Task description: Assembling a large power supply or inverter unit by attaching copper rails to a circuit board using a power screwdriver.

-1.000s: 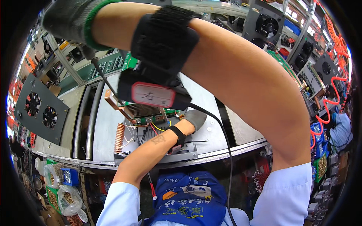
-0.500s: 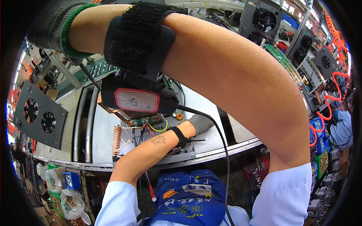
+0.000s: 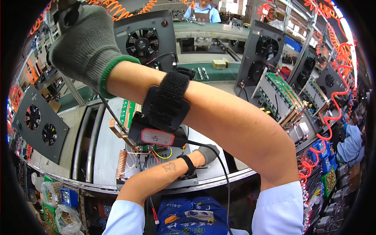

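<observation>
My right hand [image 3: 86,47], in a grey glove with a green cuff, is raised at the upper left. It is closed round a dark power screwdriver [image 3: 69,13], whose long shaft slants down to a copper bar [image 3: 117,128] on a circuit assembly [image 3: 129,113]. Strapped to my right forearm is a black box [image 3: 150,131] with a red-edged label, covering part of the assembly. My left hand [image 3: 207,153], also gloved, rests beside the assembly near its wires; its fingers are hidden. A copper coil [image 3: 121,164] stands at the assembly's near left.
Upright dark fan panels stand at left [image 3: 41,121], behind [image 3: 143,41] and at right [image 3: 266,47]. Metal rollers [image 3: 87,141] run left of the assembly. A red coiled hose [image 3: 333,109] hangs at right. Bins of small parts [image 3: 68,197] sit low at left. Another person [image 3: 203,13] is at the far bench.
The view has tilted up, bringing my whole right glove and the screwdriver into sight. My right forearm appears lower. My left hand stays beside the assembly.
</observation>
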Demonstrator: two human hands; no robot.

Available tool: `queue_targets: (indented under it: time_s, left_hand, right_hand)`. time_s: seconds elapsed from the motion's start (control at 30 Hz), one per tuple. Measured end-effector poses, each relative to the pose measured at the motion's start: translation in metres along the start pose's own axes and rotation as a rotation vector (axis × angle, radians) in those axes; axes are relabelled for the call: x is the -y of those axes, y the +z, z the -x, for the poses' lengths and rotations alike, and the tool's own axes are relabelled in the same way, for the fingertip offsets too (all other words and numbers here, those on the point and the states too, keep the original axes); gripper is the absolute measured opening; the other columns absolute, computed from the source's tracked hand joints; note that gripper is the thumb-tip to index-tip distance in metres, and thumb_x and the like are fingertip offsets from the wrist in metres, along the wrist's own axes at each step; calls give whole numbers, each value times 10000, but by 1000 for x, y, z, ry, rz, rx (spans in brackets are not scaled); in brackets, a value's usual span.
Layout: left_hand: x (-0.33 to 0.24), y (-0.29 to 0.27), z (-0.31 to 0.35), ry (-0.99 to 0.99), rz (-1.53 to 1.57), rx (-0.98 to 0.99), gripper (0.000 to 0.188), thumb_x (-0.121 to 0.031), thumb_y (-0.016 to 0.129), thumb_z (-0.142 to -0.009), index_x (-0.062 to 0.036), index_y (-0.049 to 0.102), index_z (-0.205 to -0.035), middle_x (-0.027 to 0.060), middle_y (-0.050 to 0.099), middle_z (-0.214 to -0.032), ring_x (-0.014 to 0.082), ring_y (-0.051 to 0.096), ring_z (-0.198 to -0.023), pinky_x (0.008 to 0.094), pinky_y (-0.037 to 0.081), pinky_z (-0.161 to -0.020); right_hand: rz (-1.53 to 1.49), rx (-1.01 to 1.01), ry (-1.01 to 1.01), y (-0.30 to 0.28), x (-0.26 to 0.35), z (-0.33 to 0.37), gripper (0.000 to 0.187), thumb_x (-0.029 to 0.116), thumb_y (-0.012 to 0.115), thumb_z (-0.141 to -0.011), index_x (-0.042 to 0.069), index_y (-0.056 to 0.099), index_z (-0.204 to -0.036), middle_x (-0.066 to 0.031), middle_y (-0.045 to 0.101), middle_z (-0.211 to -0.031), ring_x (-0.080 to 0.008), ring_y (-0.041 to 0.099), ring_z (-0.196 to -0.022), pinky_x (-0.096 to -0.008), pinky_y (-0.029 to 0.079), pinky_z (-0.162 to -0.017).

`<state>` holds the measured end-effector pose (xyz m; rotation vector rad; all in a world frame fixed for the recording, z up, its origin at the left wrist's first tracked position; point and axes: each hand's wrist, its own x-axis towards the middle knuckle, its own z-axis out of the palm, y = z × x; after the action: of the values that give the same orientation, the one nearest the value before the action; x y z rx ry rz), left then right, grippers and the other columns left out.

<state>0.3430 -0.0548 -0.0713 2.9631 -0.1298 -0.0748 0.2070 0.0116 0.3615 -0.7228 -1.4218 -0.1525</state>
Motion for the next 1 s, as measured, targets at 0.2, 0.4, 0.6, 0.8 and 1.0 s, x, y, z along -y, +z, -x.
queue_targets:
  time_s: [0.2,0.4,0.6,0.8,1.0]
  left_hand:
    - [10,4,0,-17,-2,12,217,-63,611,-866,-58,723,-1052,216,726,-1098,399,712,-999,459,577,-849]
    - [21,3,3,-35,17,36,213,-69,614,-863,-60,724,-1046,215,728,-1094,398,713,-992,459,577,-846]
    - [26,13,0,-38,10,62,210,-74,617,-860,-63,725,-1040,214,729,-1089,398,714,-985,460,577,-842]
    - [33,11,1,-46,5,53,230,-142,658,-836,-82,745,-1040,198,737,-1086,381,715,-996,452,573,-863]
    - [62,-21,7,-89,33,8,303,-273,738,-790,-116,784,-1046,168,752,-1084,349,714,-1025,433,564,-910]
  right_hand:
    - [8,1,0,9,0,-3,37,58,652,-793,68,687,-791,-123,692,-678,-274,715,-658,-373,566,-627]
    - [5,25,40,3,-3,0,35,62,652,-796,65,686,-798,-127,692,-684,-277,716,-667,-375,564,-631]
    - [-4,30,45,4,-2,-5,34,67,651,-800,63,685,-805,-131,693,-690,-280,717,-676,-377,563,-636]
    - [-19,36,40,8,-3,-9,35,71,651,-803,61,684,-811,-134,693,-697,-284,718,-685,-379,562,-640]
    - [-31,36,49,7,-4,-11,38,76,651,-806,58,683,-818,-138,694,-703,-287,719,-694,-380,561,-644]
